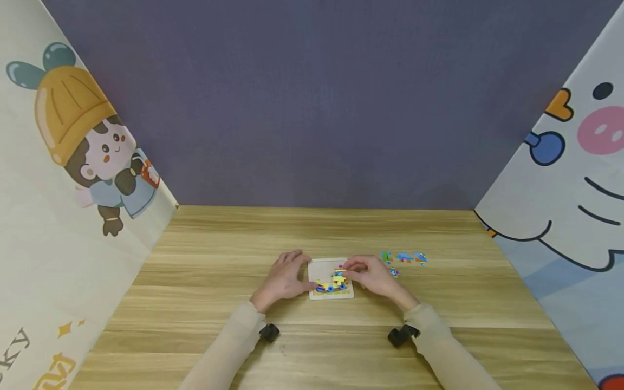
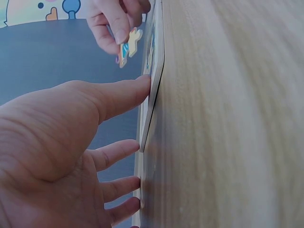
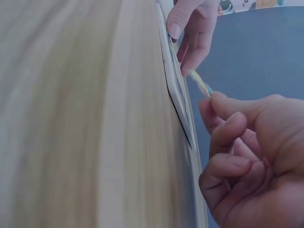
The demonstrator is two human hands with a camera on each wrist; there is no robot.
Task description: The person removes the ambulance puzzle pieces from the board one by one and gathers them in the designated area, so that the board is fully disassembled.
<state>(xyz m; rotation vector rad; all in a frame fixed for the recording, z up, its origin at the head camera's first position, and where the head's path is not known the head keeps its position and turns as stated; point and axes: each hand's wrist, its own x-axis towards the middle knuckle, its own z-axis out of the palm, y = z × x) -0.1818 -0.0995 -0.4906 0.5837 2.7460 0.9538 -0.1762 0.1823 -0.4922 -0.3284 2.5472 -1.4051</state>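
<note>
- Board, pale and squarish, lies flat on the table, right between the two hands.
- Left hand is spread wide along the board's left side; its thumb rests on the edge, the index fingertip meets the far left corner, and it grips nothing.
- Right hand pinches a puzzle piece between thumb and index finger, the other fingers curled in; yellow, blue and orange show on it.
- That piece is tilted just above the right part of the board, apart from it as I see from the left wrist.
- Fitted pieces, mostly blue and yellow, line the board's near side, reaching from the left thumb towards the right hand; their picture is too small to make out.
- Just beside the right hand, to its right, lies a small blue loose piece.
- Slightly farther out past that hand, a green piece and two blue ones sit in a row.
- Behind both hands, black wrist cameras are strapped over light sleeves.
- Well beyond the hands stands a dark panel.
</note>
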